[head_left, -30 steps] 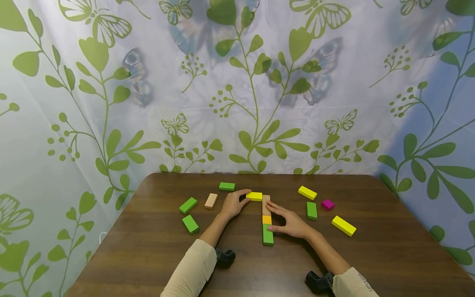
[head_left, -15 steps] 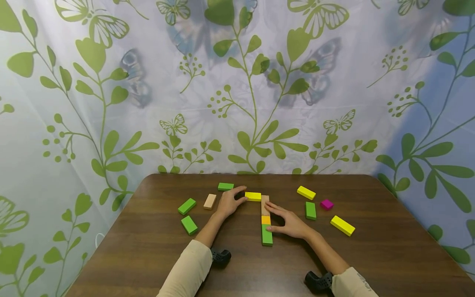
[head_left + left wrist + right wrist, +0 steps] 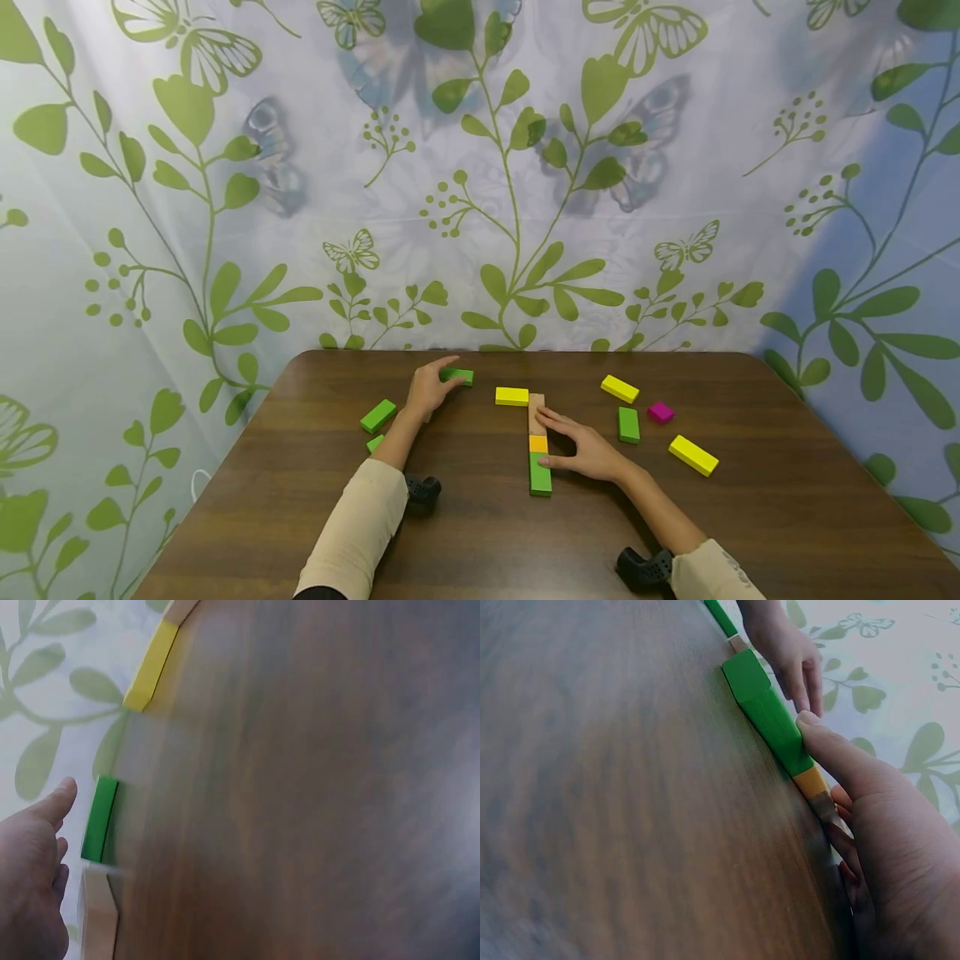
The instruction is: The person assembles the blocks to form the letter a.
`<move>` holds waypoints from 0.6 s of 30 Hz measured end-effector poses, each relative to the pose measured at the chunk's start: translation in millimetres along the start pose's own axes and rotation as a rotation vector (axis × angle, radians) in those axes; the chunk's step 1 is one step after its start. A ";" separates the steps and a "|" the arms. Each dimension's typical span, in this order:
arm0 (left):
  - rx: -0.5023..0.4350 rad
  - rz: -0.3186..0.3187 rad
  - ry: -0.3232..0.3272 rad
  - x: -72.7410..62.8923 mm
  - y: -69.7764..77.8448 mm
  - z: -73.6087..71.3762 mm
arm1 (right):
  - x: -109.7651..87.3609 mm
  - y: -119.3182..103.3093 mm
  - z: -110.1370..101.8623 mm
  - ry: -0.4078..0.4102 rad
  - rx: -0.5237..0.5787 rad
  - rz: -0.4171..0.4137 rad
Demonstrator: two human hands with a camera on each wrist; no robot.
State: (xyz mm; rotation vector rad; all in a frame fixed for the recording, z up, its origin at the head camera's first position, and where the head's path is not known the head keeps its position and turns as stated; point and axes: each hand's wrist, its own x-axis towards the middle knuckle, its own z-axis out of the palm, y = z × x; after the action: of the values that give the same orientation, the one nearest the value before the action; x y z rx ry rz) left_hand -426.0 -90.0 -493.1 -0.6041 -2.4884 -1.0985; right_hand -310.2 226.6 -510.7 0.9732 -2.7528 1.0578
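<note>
My left hand (image 3: 429, 392), fingers extended and thumb apart, reaches at a green block (image 3: 462, 378) by the table's far edge; contact is unclear. A tan block (image 3: 100, 919), mostly hidden in the head view by that arm, lies near it. Mid-table, a tan block (image 3: 536, 425), a small orange block (image 3: 537, 443) and a green block (image 3: 540, 481) stand end to end. A yellow block (image 3: 512, 397) extends leftward from the row's far end. My right hand (image 3: 588, 450) rests along this row, thumb at the green block and fingertips at the tan one.
Left lie two green blocks, one whole (image 3: 378, 415), the other (image 3: 374, 444) partly behind my left forearm. On the right are a yellow block (image 3: 619, 389), a green block (image 3: 628, 425), a magenta block (image 3: 662, 412) and another yellow block (image 3: 693, 456). Patterned cloth (image 3: 480, 250) hangs behind.
My left hand has let go of the yellow block and moved left to the green block at the back. The yellow block stays against the row. My right hand keeps its place.
</note>
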 end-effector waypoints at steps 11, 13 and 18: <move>0.028 -0.159 -0.155 2.9 -9.1 -8.4 | -0.3 2.4 0.4 -0.002 -0.018 -0.002; 0.035 -0.167 -0.172 2.3 -9.7 -7.6 | -0.1 2.3 0.6 -0.001 -0.016 -0.002; 0.025 -0.160 -0.183 1.5 -8.8 -6.4 | -0.7 0.8 0.4 -0.001 -0.010 -0.004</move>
State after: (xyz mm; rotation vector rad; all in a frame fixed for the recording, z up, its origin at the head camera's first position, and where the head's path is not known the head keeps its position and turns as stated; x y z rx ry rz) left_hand -430.8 -99.8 -493.6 -0.5278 -2.7446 -1.1118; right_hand -310.0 227.2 -511.7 0.9784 -2.7531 1.0415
